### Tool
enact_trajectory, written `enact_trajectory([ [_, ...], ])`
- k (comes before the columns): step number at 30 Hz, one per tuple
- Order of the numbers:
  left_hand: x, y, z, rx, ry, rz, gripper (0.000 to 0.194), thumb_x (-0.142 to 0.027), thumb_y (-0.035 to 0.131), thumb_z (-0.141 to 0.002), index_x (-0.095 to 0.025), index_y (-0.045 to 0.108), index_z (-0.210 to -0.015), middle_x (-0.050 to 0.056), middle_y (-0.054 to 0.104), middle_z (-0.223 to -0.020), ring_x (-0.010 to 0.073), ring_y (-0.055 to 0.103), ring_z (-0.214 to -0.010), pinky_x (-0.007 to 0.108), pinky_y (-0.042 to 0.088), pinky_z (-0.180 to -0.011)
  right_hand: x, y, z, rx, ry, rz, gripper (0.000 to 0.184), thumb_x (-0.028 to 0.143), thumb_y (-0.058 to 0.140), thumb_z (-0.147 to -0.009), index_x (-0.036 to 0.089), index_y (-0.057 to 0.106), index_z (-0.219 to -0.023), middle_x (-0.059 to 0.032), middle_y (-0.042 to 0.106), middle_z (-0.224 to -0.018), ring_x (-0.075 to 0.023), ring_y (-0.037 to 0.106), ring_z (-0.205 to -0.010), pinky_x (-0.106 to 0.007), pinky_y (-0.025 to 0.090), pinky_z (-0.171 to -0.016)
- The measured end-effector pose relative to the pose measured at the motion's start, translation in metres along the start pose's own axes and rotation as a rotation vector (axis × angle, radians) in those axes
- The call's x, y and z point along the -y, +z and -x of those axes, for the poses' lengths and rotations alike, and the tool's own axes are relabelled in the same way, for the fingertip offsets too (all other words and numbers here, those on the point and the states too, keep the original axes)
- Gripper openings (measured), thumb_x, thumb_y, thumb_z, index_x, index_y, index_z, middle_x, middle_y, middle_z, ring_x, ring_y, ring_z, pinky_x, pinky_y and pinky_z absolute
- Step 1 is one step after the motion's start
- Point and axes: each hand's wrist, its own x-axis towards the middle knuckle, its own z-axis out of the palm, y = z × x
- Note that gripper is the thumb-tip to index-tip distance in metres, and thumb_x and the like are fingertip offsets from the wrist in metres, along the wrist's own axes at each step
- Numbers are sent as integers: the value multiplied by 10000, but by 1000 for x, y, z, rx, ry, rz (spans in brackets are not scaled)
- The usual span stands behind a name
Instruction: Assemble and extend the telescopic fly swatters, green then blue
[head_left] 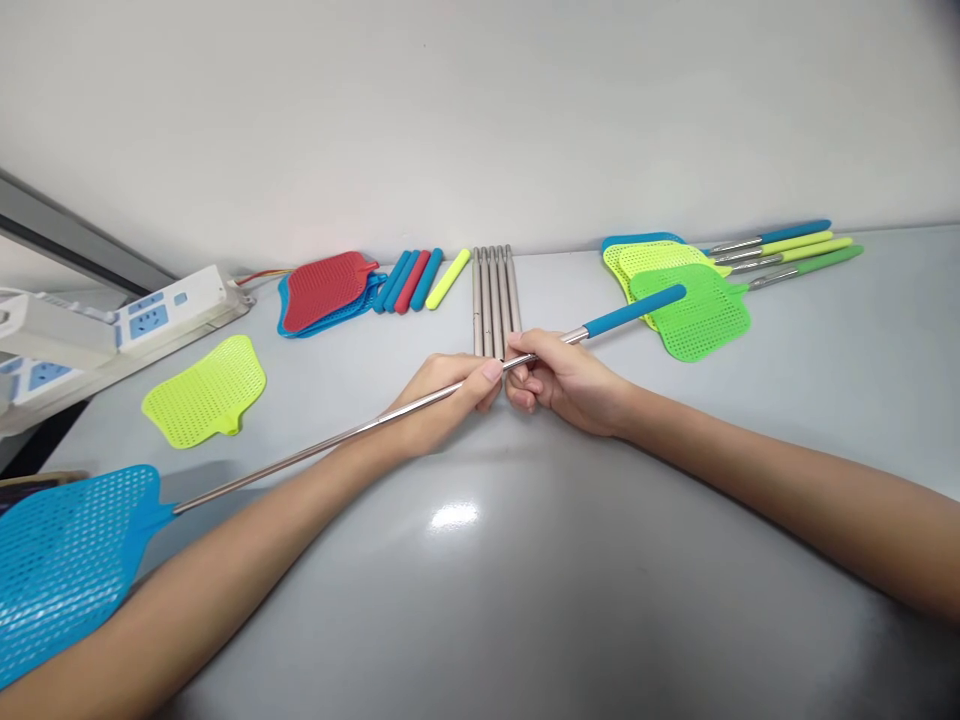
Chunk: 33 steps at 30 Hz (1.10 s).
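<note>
Both hands grip one fly swatter over the middle of the grey table (525, 560). My left hand (442, 395) is closed round its thin metal rod (315, 445). That rod runs down-left to a blue mesh head (64, 560). My right hand (559, 380) pinches the same rod nearer the blue handle (634, 308), which points up-right. Just behind my fingers lie several bare metal rods (495, 295), side by side.
Back left: a red and a blue mesh head (326, 290), several loose coloured grips (420, 278), a yellow-green mesh head (206, 392) and white power strips (112, 325). Back right: finished green, yellow and blue swatters (690, 290). A white wall stands behind the table.
</note>
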Motion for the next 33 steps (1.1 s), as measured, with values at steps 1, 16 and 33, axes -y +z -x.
enact_trajectory([
  [1,0,0,0,1,-2,1,474,-413,254,-869,-140,479,-553,-18,468,-553,90,416,-550,201,329,-547,0,0,0,0,0,1,358,279,432,-800,159,426,-462,47,328,-403,-85,405,-419,-218,332,-461],
  [16,-1,0,0,2,-10,-2,479,-416,251,-870,-139,481,-553,-16,460,-548,91,414,-544,203,327,-537,-1,0,0,14,-11,-1,358,284,435,-803,158,428,-468,50,326,-404,-82,399,-414,-218,329,-458],
  [33,0,0,0,9,-10,115,447,-370,269,-872,-139,484,-556,-17,468,-549,93,418,-550,216,327,-563,-2,-1,0,7,-9,2,360,272,419,-809,158,428,-468,47,335,-404,-88,411,-417,-221,328,-466],
])
